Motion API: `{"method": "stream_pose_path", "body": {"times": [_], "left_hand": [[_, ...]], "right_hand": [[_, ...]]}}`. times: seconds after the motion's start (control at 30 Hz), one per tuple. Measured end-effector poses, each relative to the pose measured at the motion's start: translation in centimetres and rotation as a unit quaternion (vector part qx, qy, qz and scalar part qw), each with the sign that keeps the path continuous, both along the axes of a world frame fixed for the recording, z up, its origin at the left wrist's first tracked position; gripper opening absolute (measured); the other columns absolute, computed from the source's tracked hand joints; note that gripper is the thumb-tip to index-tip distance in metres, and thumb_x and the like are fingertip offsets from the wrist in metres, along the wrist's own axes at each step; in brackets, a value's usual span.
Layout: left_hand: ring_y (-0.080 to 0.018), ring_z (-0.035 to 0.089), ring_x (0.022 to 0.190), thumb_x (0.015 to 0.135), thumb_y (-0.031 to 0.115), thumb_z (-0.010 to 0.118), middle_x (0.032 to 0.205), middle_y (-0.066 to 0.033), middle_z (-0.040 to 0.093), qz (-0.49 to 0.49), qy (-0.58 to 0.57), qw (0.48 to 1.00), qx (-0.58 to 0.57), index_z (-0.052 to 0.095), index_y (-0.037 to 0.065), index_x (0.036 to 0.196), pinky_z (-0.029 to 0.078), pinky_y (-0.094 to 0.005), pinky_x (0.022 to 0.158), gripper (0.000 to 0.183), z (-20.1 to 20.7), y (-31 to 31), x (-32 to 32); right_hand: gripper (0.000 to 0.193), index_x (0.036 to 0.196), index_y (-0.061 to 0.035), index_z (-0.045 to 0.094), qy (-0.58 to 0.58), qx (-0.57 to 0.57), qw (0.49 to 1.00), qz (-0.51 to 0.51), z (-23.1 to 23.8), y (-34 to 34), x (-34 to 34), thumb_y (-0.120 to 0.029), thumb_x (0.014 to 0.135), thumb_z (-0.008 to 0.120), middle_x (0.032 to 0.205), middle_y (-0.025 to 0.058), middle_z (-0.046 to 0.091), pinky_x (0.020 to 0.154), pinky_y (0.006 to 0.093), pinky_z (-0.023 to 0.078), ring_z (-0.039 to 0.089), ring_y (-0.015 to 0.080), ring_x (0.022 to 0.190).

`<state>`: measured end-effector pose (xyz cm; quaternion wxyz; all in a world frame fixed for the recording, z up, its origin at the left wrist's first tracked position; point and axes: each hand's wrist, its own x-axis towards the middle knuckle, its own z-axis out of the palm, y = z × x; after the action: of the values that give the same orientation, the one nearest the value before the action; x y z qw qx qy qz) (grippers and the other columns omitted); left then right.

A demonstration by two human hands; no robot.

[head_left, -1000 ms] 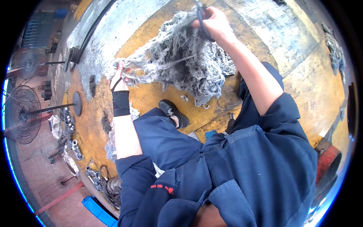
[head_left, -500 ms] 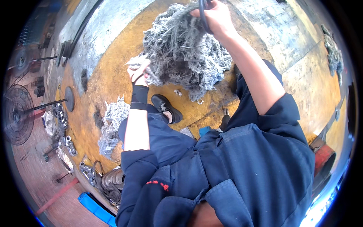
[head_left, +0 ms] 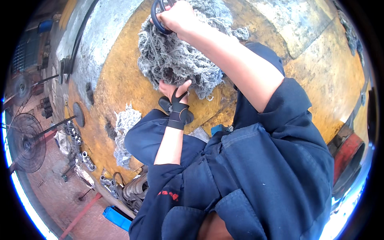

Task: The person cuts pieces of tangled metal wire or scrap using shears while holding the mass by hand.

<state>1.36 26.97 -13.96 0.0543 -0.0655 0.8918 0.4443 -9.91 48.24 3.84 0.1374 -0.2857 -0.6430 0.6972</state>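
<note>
A big heap of tangled grey yarn waste (head_left: 176,58) lies on the worn yellow floor in front of me. My right hand (head_left: 178,18) is closed round a black looped handle (head_left: 156,20) above the heap's upper left part; whatever the handle belongs to is hidden. At the heap's near edge, my left hand (head_left: 174,90), in a black wrist support (head_left: 179,114), touches the yarn with thumb and fingers apart. Some fingertips are hidden against the heap. A smaller, paler clump of yarn (head_left: 126,124) lies beside my left knee.
Two black fans (head_left: 27,144) stand at the far left. Metal fittings (head_left: 88,160) and a blue case (head_left: 117,218) lie at lower left. A red drum-like container (head_left: 348,158) is at my right, with more grey yarn (head_left: 348,32) at the far right edge.
My right hand has swung left with the looped handle across the heap. The left hand has moved right to the heap's near edge; the tuft it pinched no longer shows in it.
</note>
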Motion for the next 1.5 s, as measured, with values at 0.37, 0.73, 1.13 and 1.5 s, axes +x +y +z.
{"method": "stream_pose_path", "body": {"times": [0.37, 0.73, 1.13, 1.5], "left_hand": [[-0.025, 0.059, 0.076, 0.057, 0.035, 0.085, 0.103, -0.0167, 0.058, 0.078, -0.322, 0.942, 0.056, 0.048, -0.009, 0.114, 0.049, -0.0341, 0.059, 0.08, -9.6, 12.3, -0.9], [-0.0252, 0.06, 0.081, 0.062, 0.025, 0.08, 0.106, -0.0145, 0.062, 0.004, -0.372, 0.927, -0.045, 0.056, -0.006, 0.109, 0.049, -0.0363, 0.064, 0.06, -14.6, 3.3, -1.1], [-0.0268, 0.063, 0.1, 0.093, 0.018, 0.052, 0.111, -0.0143, 0.065, 0.011, -0.46, 0.754, 0.469, 0.057, -0.001, 0.116, 0.05, -0.0439, 0.09, 0.031, 6.6, -4.3, 0.6], [-0.0298, 0.055, 0.114, 0.084, 0.018, 0.057, 0.12, -0.014, 0.06, 0.051, -0.286, 0.812, 0.507, 0.052, 0.0, 0.125, 0.041, -0.0464, 0.1, 0.045, 15.1, -5.7, -0.3]], "right_hand": [[0.012, 0.07, 0.0054, 0.062, -0.066, -0.196, 0.978, 0.019, 1.2, 0.2, 1.3, -0.001, 0.067, 0.072, 0.066, 0.0108, 0.062, 0.049, 0.0329, 0.047, 0.059, 0.0162, 0.055], [0.01, 0.071, 0.0042, 0.061, -0.073, -0.133, 0.98, 0.132, 0.0, -0.5, 0.8, -0.004, 0.074, 0.065, 0.065, 0.0091, 0.06, 0.053, 0.0316, 0.044, 0.057, 0.0144, 0.057], [0.046, 0.096, -0.0086, 0.068, -0.07, 0.099, 0.988, 0.096, -1.3, 0.3, 0.4, -0.035, 0.062, 0.085, 0.097, 0.0115, 0.068, 0.084, 0.0347, 0.05, 0.066, 0.024, 0.091], [0.035, 0.078, -0.0013, 0.064, -0.103, 0.366, 0.887, 0.261, -1.7, 3.0, 2.8, -0.032, 0.07, 0.08, 0.07, 0.0114, 0.062, 0.059, 0.0346, 0.048, 0.06, 0.0214, 0.063]]}}
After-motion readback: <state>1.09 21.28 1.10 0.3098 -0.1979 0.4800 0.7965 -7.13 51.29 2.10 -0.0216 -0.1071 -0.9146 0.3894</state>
